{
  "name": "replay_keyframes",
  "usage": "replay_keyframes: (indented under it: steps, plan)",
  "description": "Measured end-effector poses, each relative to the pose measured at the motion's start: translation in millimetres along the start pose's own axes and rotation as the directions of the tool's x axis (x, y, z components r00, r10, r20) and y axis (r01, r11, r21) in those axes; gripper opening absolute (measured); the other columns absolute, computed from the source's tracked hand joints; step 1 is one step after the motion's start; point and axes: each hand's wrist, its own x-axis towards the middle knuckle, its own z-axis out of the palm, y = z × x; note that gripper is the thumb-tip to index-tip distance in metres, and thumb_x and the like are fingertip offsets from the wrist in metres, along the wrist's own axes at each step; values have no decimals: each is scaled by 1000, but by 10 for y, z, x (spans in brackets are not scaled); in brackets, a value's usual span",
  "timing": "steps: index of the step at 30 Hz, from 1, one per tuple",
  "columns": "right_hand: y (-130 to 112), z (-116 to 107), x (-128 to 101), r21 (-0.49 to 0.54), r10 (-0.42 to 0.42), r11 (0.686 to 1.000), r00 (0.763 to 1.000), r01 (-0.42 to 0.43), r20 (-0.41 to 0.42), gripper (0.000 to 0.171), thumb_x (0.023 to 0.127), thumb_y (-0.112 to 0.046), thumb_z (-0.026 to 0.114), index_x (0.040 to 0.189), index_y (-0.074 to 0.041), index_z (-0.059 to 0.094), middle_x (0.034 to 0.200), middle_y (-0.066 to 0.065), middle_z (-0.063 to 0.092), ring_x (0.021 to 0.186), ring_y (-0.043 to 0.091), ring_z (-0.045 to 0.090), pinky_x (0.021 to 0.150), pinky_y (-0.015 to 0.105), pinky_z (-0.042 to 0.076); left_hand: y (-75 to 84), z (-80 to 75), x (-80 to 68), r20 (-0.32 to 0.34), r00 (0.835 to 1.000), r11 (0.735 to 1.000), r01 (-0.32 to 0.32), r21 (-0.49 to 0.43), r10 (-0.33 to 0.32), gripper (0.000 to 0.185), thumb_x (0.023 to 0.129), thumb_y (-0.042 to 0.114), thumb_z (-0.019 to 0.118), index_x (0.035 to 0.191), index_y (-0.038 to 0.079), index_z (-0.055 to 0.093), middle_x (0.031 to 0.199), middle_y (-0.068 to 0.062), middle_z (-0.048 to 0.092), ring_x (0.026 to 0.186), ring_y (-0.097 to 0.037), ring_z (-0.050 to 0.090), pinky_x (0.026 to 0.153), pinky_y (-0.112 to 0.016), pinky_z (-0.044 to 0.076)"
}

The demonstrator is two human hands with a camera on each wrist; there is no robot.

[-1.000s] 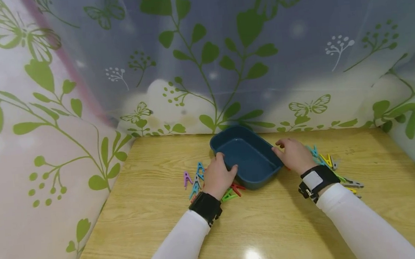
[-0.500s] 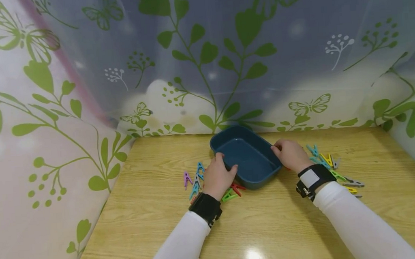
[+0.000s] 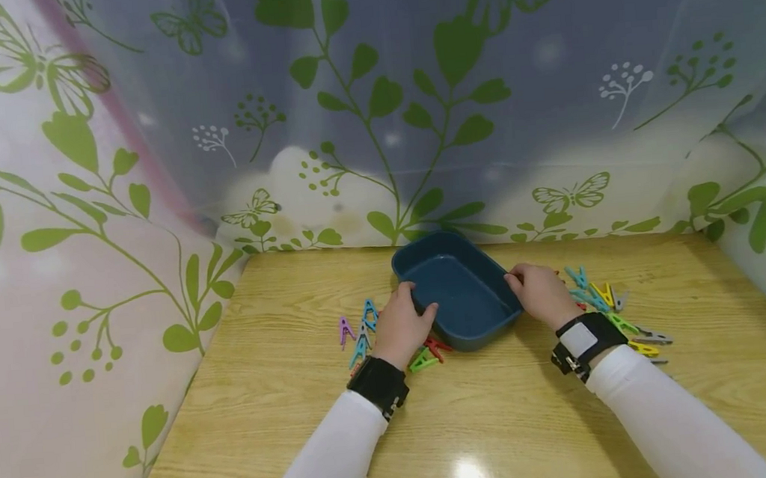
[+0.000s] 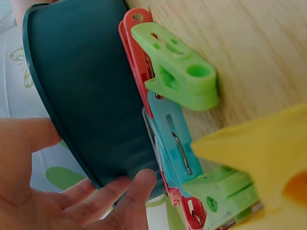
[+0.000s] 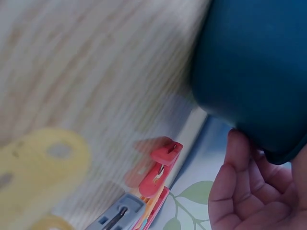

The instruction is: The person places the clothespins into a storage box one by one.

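My left hand (image 3: 400,326) grips the left rim of the blue tub (image 3: 458,293), thumb hooked over the edge and fingers (image 4: 125,201) curled against its outer wall. My right hand (image 3: 541,292) holds the opposite rim the same way, fingers wrapped round the lip. The tub sits on the desk (image 3: 287,396) toward its far edge, about midway between the side edges. Coloured clothes pegs (image 3: 363,329) lie scattered just left of the tub, some touching its near wall, and more pegs (image 3: 607,304) lie to its right beside my wrist. Beyond the far edge hangs the leaf-print curtain (image 3: 414,116).
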Motion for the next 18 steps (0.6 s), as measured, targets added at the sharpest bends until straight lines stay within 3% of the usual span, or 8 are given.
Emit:
replay_keyframes:
  steps: [4, 10, 18]
  plan:
    - [-11, -18, -54, 9, 11, 1000, 1000, -11, -2, 26, 107, -16, 54, 106, 6, 68, 77, 11, 64, 62, 21, 55, 60, 36, 43, 3, 9, -7, 10, 1000, 1000, -10, -1, 10, 59, 103, 37, 65, 150, 7, 46, 136, -17, 64, 99, -32, 70, 79, -40, 55]
    - [-40, -35, -135, 14, 37, 999, 999, -37, 2, 27, 108, -16, 53, 109, 7, 66, 78, 14, 66, 61, 20, 55, 60, 36, 43, 6, 11, -26, 28, 999, 1000, -23, -17, 23, 58, 104, 36, 63, 152, 9, 44, 126, -16, 68, 79, -27, 67, 65, -35, 48]
    - [-52, -25, -220, 12, 54, 998, 998, -54, -20, 25, 107, -15, 54, 104, 7, 66, 75, 13, 64, 59, 21, 54, 58, 35, 42, 15, 18, -45, 32, 998, 999, -48, -22, 49, 56, 105, 35, 61, 153, 10, 45, 136, -14, 65, 90, -28, 69, 70, -35, 50]
